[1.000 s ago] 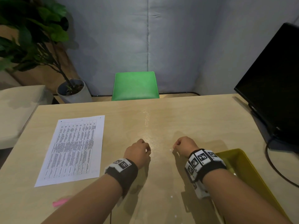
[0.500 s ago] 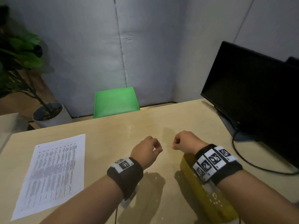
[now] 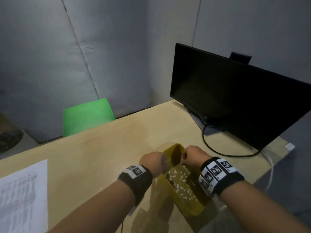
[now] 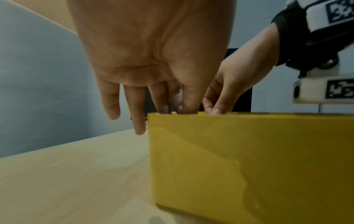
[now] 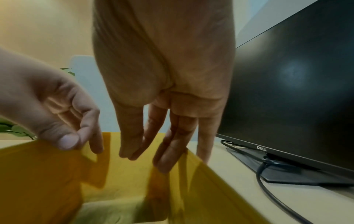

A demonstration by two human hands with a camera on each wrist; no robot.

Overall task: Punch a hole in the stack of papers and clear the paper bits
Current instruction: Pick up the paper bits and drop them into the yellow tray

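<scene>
Head view first: far left we see the stack of papers (image 3: 21, 197) flat on the table (image 3: 94, 158), cut off by the picture's edge, its print too blurry to read. Well apart from it, near the middle, our left hand (image 3: 152, 163) pinches the near wall of the yellow bin (image 3: 170, 189) with thumb and fingers. Our right hand (image 3: 193, 158) reaches over the other wall, thumb and first finger pressed together; we cannot tell if they hold anything. Small white paper bits (image 3: 180, 182) lie inside the bin, partly hidden by our wrists. On the right stands a dark monitor (image 3: 235, 98).
</scene>
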